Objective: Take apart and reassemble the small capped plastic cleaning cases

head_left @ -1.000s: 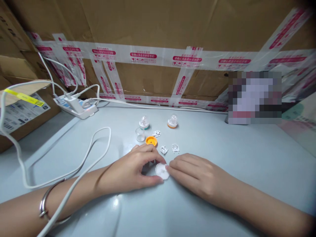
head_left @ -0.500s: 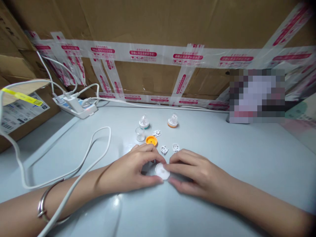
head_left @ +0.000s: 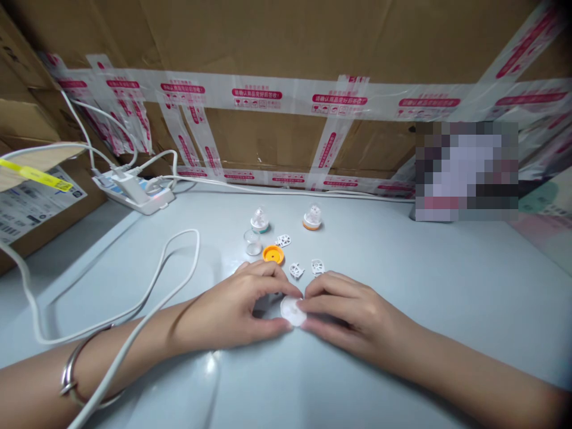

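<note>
the left hand holds the white disc by its edge, thumb and forefinger spread to its width; the right hand, fingers narrowly parted, touches its other side (gripping or not, i cannot tell), nearer than the orange cup.

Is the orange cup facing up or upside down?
Facing up: the orange cup shows its sunken floor inside the rim, with a dark spot.

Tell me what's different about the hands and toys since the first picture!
The right hand opened up: its thumb, hidden before, now shows, and it seems to pinch the white disc at its right edge. The left hand stays curled around the left side. The orange cup stayed put.
</note>
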Demonstrator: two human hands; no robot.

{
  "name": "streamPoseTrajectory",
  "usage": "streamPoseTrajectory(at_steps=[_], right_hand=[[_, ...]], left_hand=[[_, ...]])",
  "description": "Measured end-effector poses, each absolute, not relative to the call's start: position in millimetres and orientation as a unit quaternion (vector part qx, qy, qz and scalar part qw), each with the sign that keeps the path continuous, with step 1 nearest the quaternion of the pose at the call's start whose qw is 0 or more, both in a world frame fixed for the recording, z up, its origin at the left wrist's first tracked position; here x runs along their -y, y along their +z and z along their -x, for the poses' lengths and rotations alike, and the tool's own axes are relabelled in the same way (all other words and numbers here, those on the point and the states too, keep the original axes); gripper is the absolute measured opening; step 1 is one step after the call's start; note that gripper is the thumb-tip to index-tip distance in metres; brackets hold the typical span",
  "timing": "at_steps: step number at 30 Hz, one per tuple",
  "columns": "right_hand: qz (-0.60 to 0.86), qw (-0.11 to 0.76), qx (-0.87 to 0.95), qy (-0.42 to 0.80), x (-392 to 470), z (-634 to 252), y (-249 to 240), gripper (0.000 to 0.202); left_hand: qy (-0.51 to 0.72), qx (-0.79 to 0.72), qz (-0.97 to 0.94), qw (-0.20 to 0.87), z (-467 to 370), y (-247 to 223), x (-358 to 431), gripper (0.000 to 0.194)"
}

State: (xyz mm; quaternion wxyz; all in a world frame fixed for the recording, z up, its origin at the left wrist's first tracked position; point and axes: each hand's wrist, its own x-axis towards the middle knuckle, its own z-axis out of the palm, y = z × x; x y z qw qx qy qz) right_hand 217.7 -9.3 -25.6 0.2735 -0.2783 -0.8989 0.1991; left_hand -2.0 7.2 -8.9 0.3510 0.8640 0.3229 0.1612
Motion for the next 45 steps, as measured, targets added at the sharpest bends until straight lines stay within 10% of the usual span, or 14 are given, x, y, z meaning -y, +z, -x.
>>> streamPoseTrajectory(at_steps=[36,45], right_hand=[[0.302,0.308,0.886,0.172,11,-214,-27,0.012],[0.334,0.306,0.859,0.240,11,-213,-23,0.018]], left_hand=[[0.181,-0.201,-0.962,0.045,6,-7,-4,0.018],[0.247,-0.374,-0.894,0.003,14,-1,-20,0.018]])
